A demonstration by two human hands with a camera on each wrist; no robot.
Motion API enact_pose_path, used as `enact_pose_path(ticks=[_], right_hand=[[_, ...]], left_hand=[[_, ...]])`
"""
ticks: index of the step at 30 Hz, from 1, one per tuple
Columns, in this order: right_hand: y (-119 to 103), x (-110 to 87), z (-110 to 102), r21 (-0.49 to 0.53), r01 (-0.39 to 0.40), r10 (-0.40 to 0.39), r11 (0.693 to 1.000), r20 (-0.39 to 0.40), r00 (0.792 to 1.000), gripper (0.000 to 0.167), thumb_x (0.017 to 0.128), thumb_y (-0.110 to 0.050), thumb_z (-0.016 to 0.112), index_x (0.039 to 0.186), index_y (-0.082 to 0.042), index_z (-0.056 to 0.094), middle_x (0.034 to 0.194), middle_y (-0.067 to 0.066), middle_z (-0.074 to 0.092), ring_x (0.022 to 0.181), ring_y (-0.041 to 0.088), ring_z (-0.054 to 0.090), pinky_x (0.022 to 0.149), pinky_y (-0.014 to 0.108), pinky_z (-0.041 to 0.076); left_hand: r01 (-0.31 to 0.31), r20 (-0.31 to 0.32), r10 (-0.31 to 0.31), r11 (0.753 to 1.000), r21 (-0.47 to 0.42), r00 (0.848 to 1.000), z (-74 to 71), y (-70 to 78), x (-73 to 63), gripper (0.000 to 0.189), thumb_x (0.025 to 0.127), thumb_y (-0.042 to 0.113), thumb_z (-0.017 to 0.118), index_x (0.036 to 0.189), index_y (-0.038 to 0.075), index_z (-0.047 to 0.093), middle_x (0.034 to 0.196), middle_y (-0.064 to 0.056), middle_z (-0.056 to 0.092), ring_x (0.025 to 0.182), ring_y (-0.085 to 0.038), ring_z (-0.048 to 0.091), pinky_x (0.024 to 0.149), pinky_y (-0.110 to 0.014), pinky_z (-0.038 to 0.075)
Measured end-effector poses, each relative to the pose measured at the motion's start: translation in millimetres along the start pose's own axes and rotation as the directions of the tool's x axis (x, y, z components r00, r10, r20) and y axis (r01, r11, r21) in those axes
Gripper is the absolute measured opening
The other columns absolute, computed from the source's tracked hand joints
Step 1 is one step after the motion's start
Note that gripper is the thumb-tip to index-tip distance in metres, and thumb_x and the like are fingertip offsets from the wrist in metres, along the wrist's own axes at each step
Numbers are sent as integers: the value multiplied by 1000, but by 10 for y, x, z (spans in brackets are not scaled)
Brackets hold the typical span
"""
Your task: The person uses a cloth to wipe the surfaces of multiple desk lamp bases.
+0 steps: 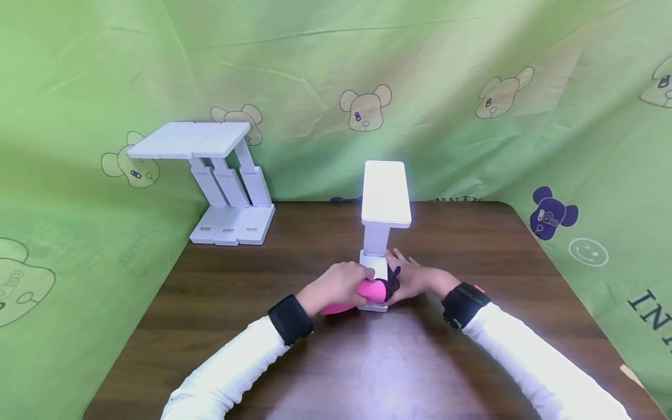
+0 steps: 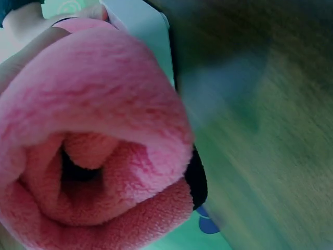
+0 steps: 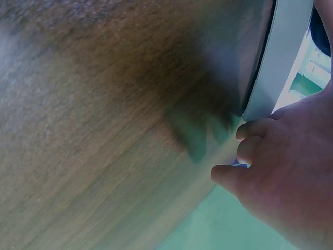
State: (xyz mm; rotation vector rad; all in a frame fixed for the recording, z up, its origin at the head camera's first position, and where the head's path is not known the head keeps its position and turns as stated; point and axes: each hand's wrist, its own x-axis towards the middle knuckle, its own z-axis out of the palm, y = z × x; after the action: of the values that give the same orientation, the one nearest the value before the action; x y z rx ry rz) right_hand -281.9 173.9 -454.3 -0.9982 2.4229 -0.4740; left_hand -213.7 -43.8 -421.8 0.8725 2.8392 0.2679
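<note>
A white desk lamp [image 1: 385, 192] stands on the table, its head raised over the upright arm and its flat base below. My left hand [image 1: 342, 281] grips a folded pink fleece cloth [image 1: 371, 290] with a black part, over the lamp's base. Up close in the left wrist view, the cloth [image 2: 104, 88] is fluffy and bunched into a hollow roll. On the other side, my right hand [image 1: 412, 279] holds the right edge of the base. In the right wrist view, its fingers [image 3: 255, 148] bend at the corner of the white base [image 3: 281, 57].
Three matching white lamps [image 1: 231, 192] stand side by side at the table's back left corner. Behind the brown wooden table [image 1: 294, 245] hangs a green curtain [image 1: 294, 70] printed with bear heads. A small pale piece [image 1: 632, 375] shows at the right edge.
</note>
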Motion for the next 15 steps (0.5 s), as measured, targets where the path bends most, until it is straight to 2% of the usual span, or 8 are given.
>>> enact_pose_path(ticks=[3,6,8,12,14,15], right_hand=[[5,-3,13,26,-9,9,1000,7,1000,134,76,-61,82,159,6,1,166,28,1,152,48,-8,117,70,5],[3,-15,14,46,-27,26,999,19,999,131,78,-62,80,160,4,2,167,26,-1,153,46,-10,118,68,3],[4,-19,13,39,-38,37,999,26,999,128,79,-63,79,161,1,6,168,24,0,153,45,-11,119,67,2],[4,-24,5,5,-48,48,999,43,998,122,80,-66,75,161,0,13,168,24,2,153,44,-11,119,66,3],[9,-33,2,-20,-45,46,999,46,998,122,81,-68,73,161,1,12,168,25,2,153,44,-11,120,66,4],[13,-37,-2,-28,-45,47,999,42,998,123,80,-68,73,161,2,12,168,24,2,153,44,-10,120,65,4]], left_hand=[[31,-7,-31,999,-8,999,-8,-45,91,39,84,37,84,114,16,70,93,3,69,80,-13,60,70,-27,52],[76,-53,-75,997,19,996,9,-94,229,46,85,42,82,120,15,69,101,0,71,88,-16,64,75,-31,56],[107,-117,-98,991,75,988,36,-126,321,51,87,43,80,126,14,67,109,-3,72,95,-19,67,79,-34,58],[178,-252,-124,962,207,960,104,-148,413,54,90,39,78,134,13,62,122,-6,70,104,-23,69,79,-37,61],[195,-283,-119,946,258,952,136,-119,404,54,91,38,77,135,12,61,126,-7,69,105,-23,69,75,-38,61],[192,-282,-113,944,269,953,147,-95,383,54,91,38,77,135,13,61,126,-7,69,105,-23,69,74,-38,61]])
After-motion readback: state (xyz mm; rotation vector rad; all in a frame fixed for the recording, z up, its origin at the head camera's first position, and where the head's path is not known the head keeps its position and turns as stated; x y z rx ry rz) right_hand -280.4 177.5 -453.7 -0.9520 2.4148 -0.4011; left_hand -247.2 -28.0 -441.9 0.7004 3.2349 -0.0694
